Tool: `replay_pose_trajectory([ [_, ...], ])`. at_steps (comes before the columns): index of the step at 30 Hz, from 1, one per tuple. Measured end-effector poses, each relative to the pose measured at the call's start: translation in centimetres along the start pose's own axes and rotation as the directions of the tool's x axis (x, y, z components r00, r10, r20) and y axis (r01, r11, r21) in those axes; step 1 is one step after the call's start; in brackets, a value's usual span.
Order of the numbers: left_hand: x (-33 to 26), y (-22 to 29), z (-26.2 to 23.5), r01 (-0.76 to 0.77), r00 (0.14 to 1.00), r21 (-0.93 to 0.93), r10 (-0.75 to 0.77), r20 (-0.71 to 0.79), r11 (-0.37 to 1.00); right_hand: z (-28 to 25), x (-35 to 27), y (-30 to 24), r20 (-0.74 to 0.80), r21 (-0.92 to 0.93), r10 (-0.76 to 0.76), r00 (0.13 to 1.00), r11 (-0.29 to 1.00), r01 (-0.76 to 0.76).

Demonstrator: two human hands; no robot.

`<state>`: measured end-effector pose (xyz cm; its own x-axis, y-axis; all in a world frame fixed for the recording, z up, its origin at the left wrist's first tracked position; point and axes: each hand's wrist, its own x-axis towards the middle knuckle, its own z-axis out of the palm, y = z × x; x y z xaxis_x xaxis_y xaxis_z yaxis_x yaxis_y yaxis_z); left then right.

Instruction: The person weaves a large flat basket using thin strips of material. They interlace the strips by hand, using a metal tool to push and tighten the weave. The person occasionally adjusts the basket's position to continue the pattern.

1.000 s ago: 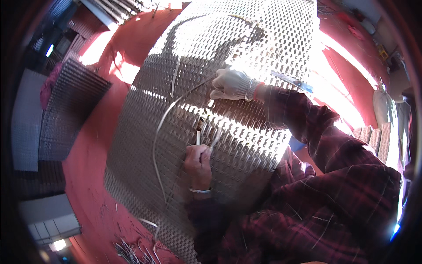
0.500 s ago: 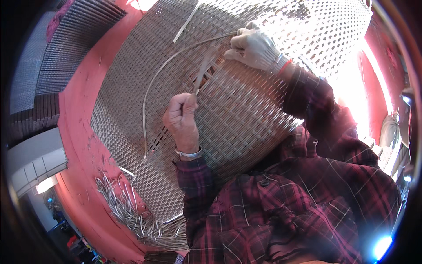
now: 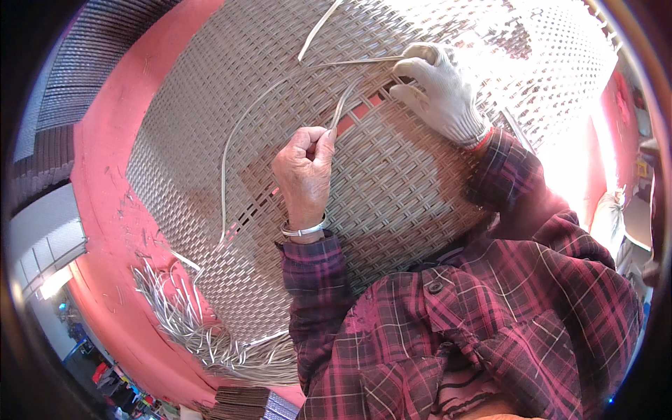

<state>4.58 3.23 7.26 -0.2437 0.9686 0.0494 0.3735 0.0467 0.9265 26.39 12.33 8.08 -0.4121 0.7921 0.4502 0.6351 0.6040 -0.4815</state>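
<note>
Bare, my left hand [image 3: 306,164] is closed in a pinch on the end of a flat grey-brown weaving strip [image 3: 341,106] that stands up from the woven panel. My right hand [image 3: 442,89] wears a white knit glove. Its fingers are curled at the end of a long, thin strip [image 3: 360,61], with the thumb held apart from the index finger. That strip loops left and down to the panel. Between my hands, the woven panel [image 3: 392,168] has a narrow slot [image 3: 364,110] showing pink beneath. A row of smaller gaps [image 3: 253,210] continues at lower left.
A loose pale strip [image 3: 318,31] lies near the panel's far edge. At lower left, a bundle of strips [image 3: 189,322] rests on the pink surface [image 3: 105,203]. Dark ribbed panels [image 3: 98,49] stand at upper left. Strong sunlight washes out the right side.
Both hands appear further right, and the view has shifted somewhat. My gloved thumb has spread away from the fingers. The slot between the hands now shows more pink.
</note>
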Motion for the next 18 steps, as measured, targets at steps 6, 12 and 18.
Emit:
replay_pose_trajectory([
  [6, 0.1, 0.8, -1.0, 0.042, 0.996, -0.145, -0.029, 0.09, 0.988, 0.6, -0.2, -1.8, 0.169, -0.143, -0.212, 0.962, 0.961, 0.237],
  [12, 0.2, 1.6, -1.2, 0.04, 0.99, 0.067, -0.049, 0.134, 0.997, 1.5, -0.5, -1.5, 0.328, -0.183, -0.118, 0.937, 0.965, 0.186],
  [18, 1.4, 1.7, 0.1, -0.095, 0.974, 0.294, 0.028, 0.224, 0.951, 2.8, 0.3, -1.2, 0.333, -0.23, -0.167, 0.928, 0.94, 0.252],
])
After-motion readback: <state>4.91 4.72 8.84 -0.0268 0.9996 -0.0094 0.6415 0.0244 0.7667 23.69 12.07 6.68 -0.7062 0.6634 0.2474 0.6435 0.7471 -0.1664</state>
